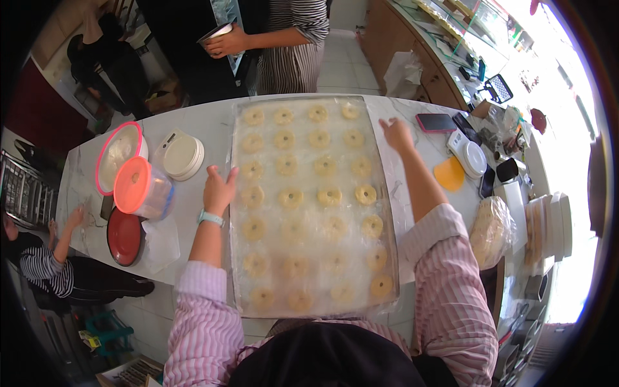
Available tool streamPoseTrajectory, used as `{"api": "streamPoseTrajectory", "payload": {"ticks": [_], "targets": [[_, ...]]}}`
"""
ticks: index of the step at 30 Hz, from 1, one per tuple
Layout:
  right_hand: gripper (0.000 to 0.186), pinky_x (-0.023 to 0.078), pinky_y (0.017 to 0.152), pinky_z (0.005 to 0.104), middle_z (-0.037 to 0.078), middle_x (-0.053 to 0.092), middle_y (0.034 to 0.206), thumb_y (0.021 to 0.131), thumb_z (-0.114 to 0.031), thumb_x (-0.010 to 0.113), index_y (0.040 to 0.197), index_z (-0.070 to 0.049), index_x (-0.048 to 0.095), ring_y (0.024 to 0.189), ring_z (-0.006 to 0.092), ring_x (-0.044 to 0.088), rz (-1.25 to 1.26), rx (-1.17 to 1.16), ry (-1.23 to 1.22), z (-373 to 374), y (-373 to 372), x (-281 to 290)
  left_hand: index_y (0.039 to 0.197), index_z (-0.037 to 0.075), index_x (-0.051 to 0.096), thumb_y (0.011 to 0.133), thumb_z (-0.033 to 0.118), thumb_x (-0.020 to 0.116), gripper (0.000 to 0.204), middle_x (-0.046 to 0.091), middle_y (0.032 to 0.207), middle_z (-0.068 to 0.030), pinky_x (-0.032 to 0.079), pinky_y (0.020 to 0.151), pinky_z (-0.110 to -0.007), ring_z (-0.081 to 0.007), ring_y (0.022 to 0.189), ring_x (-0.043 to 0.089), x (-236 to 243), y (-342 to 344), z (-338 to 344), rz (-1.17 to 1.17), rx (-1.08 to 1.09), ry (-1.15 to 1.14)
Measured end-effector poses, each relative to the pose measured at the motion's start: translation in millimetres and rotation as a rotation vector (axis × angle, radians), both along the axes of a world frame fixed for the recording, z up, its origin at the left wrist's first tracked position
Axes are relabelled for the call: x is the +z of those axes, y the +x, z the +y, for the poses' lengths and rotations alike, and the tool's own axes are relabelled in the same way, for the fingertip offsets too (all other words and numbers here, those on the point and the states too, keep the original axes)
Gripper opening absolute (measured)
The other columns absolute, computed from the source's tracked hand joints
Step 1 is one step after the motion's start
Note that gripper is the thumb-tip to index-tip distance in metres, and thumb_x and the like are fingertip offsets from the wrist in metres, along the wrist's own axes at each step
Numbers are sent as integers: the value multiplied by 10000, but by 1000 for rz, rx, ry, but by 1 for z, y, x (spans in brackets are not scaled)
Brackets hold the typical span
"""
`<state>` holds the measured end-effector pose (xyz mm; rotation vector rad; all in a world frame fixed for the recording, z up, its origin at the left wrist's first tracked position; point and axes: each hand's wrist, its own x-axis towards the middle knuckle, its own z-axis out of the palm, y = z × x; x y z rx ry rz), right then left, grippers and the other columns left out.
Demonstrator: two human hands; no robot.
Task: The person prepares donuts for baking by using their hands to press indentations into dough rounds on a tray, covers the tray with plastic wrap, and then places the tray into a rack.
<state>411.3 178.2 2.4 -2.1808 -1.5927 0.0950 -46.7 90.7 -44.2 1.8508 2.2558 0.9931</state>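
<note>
A large rectangular tray lies on the marble-patterned table in front of me. Rows of pale ring-shaped dough pieces sit on it, with clear plastic film spread over them. The film looks cloudy toward the near half. Beside the tray's left edge is my left hand, thumb and fingers apart. My right hand hovers by the far right edge, its fingers spread. Neither hand visibly grips anything; whether the fingertips touch the film I cannot tell.
On the left are an orange-lidded tub, a pink-rimmed bowl, a red dish and stacked white lids. To the right lie a phone, a white scale and a yellow scraper. A person holding a bowl stands across the table.
</note>
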Motion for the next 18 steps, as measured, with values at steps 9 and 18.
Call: {"api": "streamPoseTrajectory", "payload": {"ticks": [9, 18], "targets": [[190, 488, 721, 321, 129, 642, 875, 864, -165, 578, 982, -27, 634, 796, 224, 626, 103, 189, 277, -254, 5, 143, 809, 25, 572, 862, 422, 591, 401, 559, 650, -58, 428, 544, -288, -137, 588, 502, 36, -112, -236, -384, -190, -810], [327, 484, 796, 351, 210, 561, 1118, 838, -136, 585, 1133, 2, 550, 962, 325, 594, 194, 301, 186, -259, -28, 60, 1341, 76, 292, 880, 298, 608, 602, 511, 1241, -160, 447, 857, -364, -238, 1062, 560, -17, 20, -380, -1368, -463, -1051]]}}
